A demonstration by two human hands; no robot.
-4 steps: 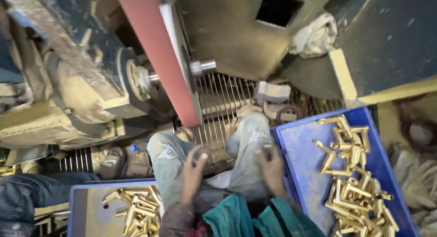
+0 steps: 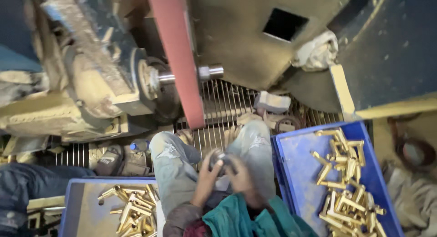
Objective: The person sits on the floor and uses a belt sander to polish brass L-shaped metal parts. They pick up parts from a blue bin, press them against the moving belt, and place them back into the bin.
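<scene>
Left crate (image 2: 82,205): sitting at the near left, blue, holding a loose heap of brass fittings (image 2: 132,209); near edge being cut off by the frame.
Left hand (image 2: 207,180): resting over the lap between the knees, fingers curling around the left side of a small dark object (image 2: 221,160), thumb pointing far.
Small dark object: being gripped between both hands above the lap, near the middle of the view; blurred, kind impossible to tell.
Right hand (image 2: 241,178): closing on the right side of the same object, fingers bent and pressed together; fingertips partly hidden behind it.
Sanding belt (image 2: 180,59): red, running from the far edge down toward the knees, passing over a metal grille (image 2: 223,109).
Machine body (image 2: 86,87): lying to the far left, dusty, details hard to make out.
Right crate (image 2: 296,173): standing just right of the right knee, blue, carrying a second pile of brass pieces (image 2: 348,182); near right corner being cut off.
</scene>
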